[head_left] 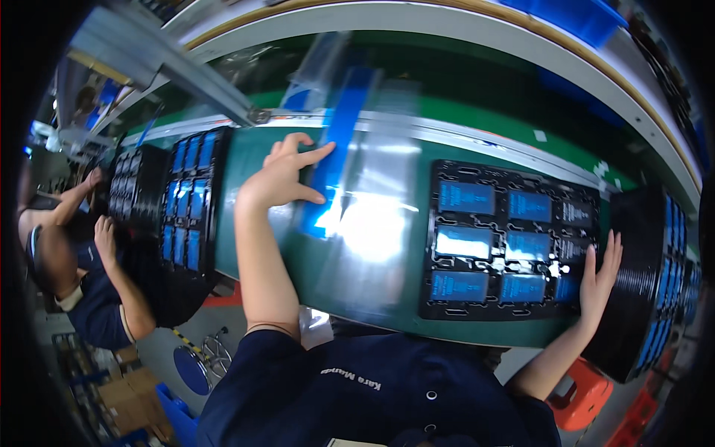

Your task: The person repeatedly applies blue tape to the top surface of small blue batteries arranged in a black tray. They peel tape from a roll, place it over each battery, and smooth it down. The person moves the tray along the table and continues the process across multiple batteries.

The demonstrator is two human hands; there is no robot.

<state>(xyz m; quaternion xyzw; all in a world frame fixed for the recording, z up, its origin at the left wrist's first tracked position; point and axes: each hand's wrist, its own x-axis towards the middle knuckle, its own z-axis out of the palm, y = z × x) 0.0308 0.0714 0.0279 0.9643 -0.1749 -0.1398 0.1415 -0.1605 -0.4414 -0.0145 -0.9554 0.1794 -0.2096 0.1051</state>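
Observation:
My left hand [287, 173] is open over the green bench mat, thumb and fingers spread, with the fingertips at the edge of a blurred blue strip [341, 153]. Whether they touch it, I cannot tell. Beside the strip, a shiny transparent plastic sheet [383, 156] reflects a bright glare. Farther right lies a black plastic tray [426, 294] with several blue-labelled rectangular blocks [467, 199] in its pockets; a few at its right side look dark. My right hand [602, 279] rests along the tray's right end, fingers stretched out flat, partly covering a lower block.
Tall stacks of black trays stand at the right [633, 283] and left [195, 197]. A metal rail [477, 138] runs along the mat's far side. At the far left, a co-worker's hands [104, 237] are near another tray stack. Stools [192, 370] stand below.

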